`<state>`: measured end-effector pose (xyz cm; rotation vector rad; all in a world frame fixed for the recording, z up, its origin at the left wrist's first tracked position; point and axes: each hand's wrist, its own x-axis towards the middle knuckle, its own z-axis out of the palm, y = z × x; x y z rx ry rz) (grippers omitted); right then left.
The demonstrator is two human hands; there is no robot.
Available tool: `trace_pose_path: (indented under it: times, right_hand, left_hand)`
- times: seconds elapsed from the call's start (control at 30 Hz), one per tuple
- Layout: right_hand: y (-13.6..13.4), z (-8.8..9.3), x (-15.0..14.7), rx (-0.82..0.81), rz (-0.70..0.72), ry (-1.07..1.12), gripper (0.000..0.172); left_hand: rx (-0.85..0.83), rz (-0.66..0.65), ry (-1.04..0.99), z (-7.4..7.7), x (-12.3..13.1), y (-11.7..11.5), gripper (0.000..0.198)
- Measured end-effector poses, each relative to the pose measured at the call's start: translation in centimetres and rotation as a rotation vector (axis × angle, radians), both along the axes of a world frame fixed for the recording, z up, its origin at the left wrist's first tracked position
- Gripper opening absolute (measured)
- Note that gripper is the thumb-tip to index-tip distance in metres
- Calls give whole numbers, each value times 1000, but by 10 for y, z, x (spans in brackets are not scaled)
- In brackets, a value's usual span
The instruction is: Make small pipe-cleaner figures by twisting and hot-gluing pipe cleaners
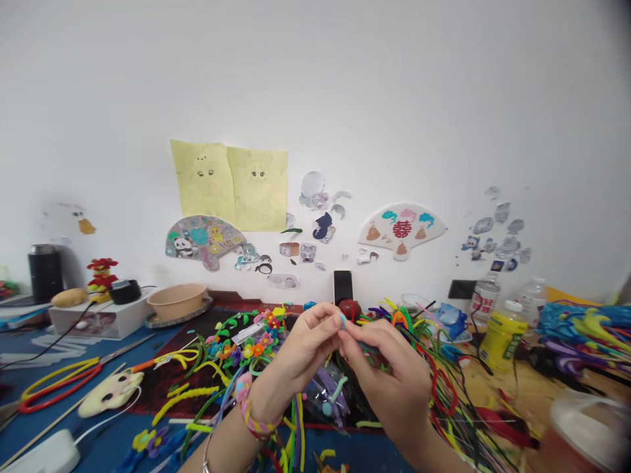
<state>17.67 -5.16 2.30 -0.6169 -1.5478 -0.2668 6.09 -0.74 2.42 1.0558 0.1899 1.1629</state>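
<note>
Cup [586,427] blurred at right; left hand [290,358] and right hand [389,374] both pinch blue pipe cleaner [342,320] over loose pipe cleaners [300,420].

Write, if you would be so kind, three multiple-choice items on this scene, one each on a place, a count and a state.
1. Where do the scissors lie?
A. At the left of the view, on the blue surface
B. At the right of the view, beside the yellow bottle
C. Against the wall

2. How many fan-shaped cutouts hang on the white wall?
A. One
B. Two
C. Five

3. What are the left hand and right hand doing?
A. Lying apart, palms down
B. Gripping the scissors
C. Pinching a small light-blue piece together

Answers:
1. A: their red and yellow handles lie far left of the hands.
2. B: a panda-decorated fan and a white fan with a red symbol.
3. C: the fingertips of both hands meet on the blue piece.
</note>
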Motion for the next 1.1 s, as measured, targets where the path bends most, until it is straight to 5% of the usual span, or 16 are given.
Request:
trace_pose_path:
  times: [0.47,0.6,0.83,0.97,1.1]
  right_hand:
    - [19,-1,26,334,-258,-252,22]
    - [23,3,37,308,-191,-275,25]
    - [4,19,38,21,80,-305,17]
    - [2,23,38,-131,178,-232,12]
    - [5,24,40,-278,268,-195,7]
  left_hand:
    - [-106,66,-45,-1,9,-16,4]
    - [150,244,194,7,3,-18,11]
    - [783,798,354,12,-9,-19,12]
    - [1014,870,281,11,-10,-18,17]
    - [1022,871,281,10,-11,-15,17]
